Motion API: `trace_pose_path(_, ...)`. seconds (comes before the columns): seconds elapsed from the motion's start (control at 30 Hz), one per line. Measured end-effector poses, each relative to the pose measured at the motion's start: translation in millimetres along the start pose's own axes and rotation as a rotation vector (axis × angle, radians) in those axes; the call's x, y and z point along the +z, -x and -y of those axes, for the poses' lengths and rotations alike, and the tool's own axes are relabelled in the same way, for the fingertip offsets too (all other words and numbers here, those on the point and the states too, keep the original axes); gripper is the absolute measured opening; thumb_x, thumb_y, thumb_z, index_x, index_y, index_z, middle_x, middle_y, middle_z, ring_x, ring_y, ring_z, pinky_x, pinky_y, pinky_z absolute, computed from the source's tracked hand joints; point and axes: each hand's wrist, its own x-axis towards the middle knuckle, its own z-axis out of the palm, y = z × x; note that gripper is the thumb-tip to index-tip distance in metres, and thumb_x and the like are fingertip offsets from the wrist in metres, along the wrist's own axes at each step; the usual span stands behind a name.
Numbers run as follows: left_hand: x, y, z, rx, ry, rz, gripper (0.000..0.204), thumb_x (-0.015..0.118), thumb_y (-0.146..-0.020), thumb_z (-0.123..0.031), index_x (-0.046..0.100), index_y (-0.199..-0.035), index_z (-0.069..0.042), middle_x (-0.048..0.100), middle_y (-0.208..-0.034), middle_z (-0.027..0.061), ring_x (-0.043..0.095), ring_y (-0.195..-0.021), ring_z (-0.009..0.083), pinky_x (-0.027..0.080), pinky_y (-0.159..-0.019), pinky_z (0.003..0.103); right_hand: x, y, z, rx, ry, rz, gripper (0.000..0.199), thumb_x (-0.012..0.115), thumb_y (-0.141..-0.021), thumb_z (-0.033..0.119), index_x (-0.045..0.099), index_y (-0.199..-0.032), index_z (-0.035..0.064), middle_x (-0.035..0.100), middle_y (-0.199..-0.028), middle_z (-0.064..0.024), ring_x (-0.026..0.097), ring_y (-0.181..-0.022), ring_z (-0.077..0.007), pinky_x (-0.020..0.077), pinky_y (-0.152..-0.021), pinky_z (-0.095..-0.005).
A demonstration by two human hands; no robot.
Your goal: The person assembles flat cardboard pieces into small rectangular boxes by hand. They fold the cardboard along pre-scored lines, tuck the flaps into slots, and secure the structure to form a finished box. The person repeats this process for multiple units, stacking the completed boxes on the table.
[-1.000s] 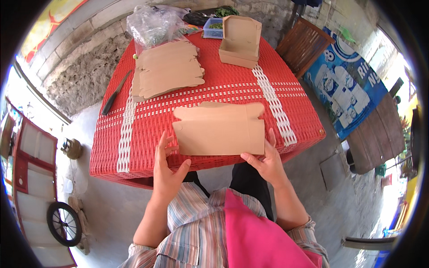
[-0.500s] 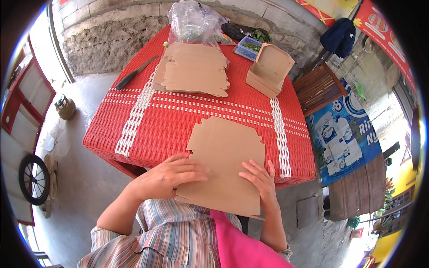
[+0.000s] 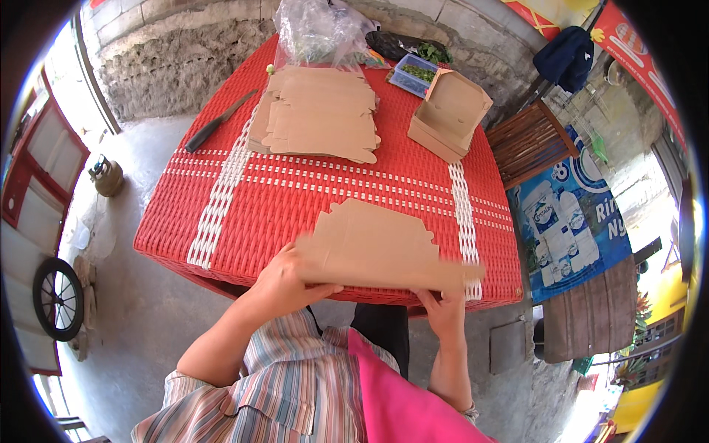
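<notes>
Both hands, left (image 3: 277, 284) and right (image 3: 443, 310), grip a flat box blank (image 3: 380, 247) at the table's (image 3: 295, 199) near edge, unfolded yet, one box (image 3: 449, 114) finished, a stack (image 3: 317, 114) waiting.

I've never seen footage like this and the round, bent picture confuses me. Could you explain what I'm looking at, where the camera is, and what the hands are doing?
There is no machine here: a person works with two bare hands. The camera sits on the person's head and looks down, and its very wide lens bends straight edges near the rim. The forearms come in from the bottom. The left hand and the right hand both grip one flat cardboard cutout at the near edge of a red woven table. Farther back lies a stack of similar cardboard sheets, and to its right stand folded cardboard boxes. A dark knife lies near the left edge. At the far side are a clear plastic bag and a small tub of greens.
</notes>
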Motion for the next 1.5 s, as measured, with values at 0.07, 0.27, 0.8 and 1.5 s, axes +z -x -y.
trace_pose_path(0.07, 4, -11, -10, -0.252, 0.099, -0.117, 0.049, 0.08, -0.077, -0.018, 0.062, -0.12, -0.002, 0.073, -0.1, 0.0133, 0.068, -0.097, 0.0353, 0.052, -0.085, 0.045, 9, -7, 1, 0.072, -0.084, -0.104, 0.031, 0.075, -0.087, 0.004, 0.064, -0.116, -0.0012, 0.073, -0.102, -0.0108, 0.07, -0.094, -0.0184, 0.0514, -0.084, -0.0325)
trace_pose_path(0.27, 28, -34, -4, -0.488, -0.01, -0.277, 0.096, 0.085, -0.078, -0.025, 0.026, -0.151, -0.004, 0.072, -0.094, 0.0195, 0.072, -0.087, 0.0356, 0.056, -0.081, 0.041, 19, -29, 12, 0.144, -0.293, -0.162, 0.089, 0.075, -0.085, 0.0, 0.023, -0.158, 0.0092, 0.07, -0.107, -0.0105, 0.065, -0.088, -0.017, 0.0506, -0.084, -0.0313)
trace_pose_path(0.8, 31, -30, -9, -0.019, -0.438, -0.149, 0.032, 0.069, -0.087, -0.013, 0.068, -0.119, -0.011, 0.061, -0.117, 0.0076, 0.057, -0.111, 0.0285, 0.045, -0.097, 0.044, 30, -19, 3, -0.336, 0.489, -0.037, 0.035, 0.066, -0.078, 0.0, 0.076, -0.108, 0.0166, 0.064, -0.102, 0.0029, 0.061, -0.096, -0.0212, 0.0412, -0.09, -0.0409)
trace_pose_path(1.5, 16, -14, -10, 0.097, -0.338, 0.001, 0.031, 0.07, -0.087, -0.018, 0.069, -0.113, -0.002, 0.063, -0.125, 0.0063, 0.055, -0.125, 0.0276, 0.043, -0.105, 0.048, 8, -12, 11, -0.419, 0.599, 0.016, 0.021, 0.074, -0.086, 0.017, 0.077, -0.106, 0.0126, 0.07, -0.104, -0.0004, 0.064, -0.099, -0.019, 0.0429, -0.092, -0.0376)
